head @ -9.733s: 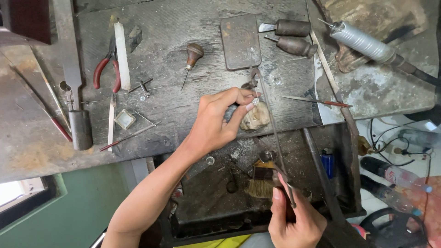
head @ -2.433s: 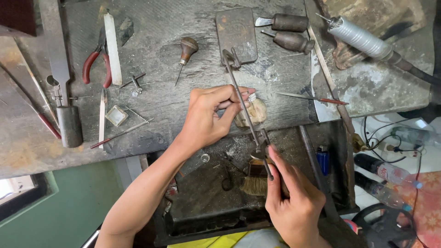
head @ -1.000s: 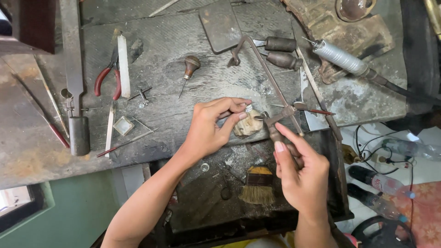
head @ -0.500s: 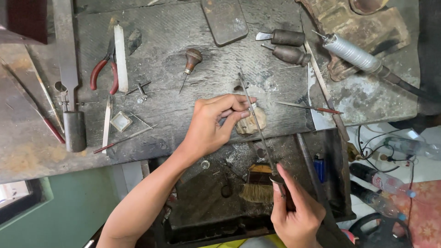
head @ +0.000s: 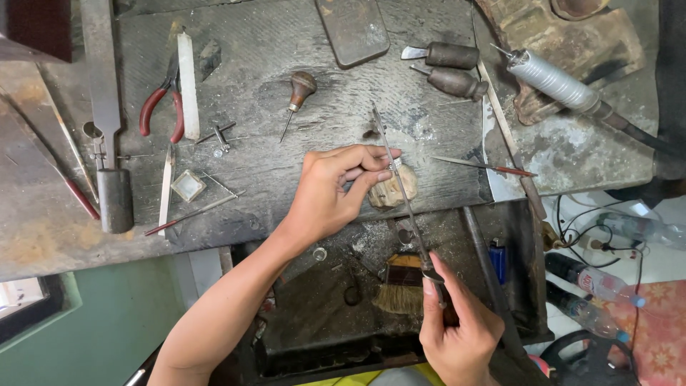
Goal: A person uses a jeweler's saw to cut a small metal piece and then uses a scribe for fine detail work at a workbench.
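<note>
My left hand (head: 336, 189) pinches a small silver ring (head: 394, 165) between thumb and fingertips, pressed against a pale wooden bench peg (head: 391, 188) at the workbench edge. My right hand (head: 457, 330) grips the handle of a long thin metal file (head: 401, 187). The file runs up and away from that hand and crosses the ring; its tip reaches the dark bench top (head: 286, 107). The file's handle is hidden in my fist.
On the bench lie red-handled pliers (head: 158, 107), a white stick (head: 188, 84), a wooden-handled graver (head: 298, 89), two more handled tools (head: 450, 68), a flat dark block (head: 352, 28), a rotary handpiece (head: 554, 80). Below, a tray holds a brush (head: 400, 286) and blue lighter (head: 498, 259).
The file has slid back and forth across the ring between frames; half a second ago my right hand sat a little lower. My left hand has stayed at the peg throughout.
</note>
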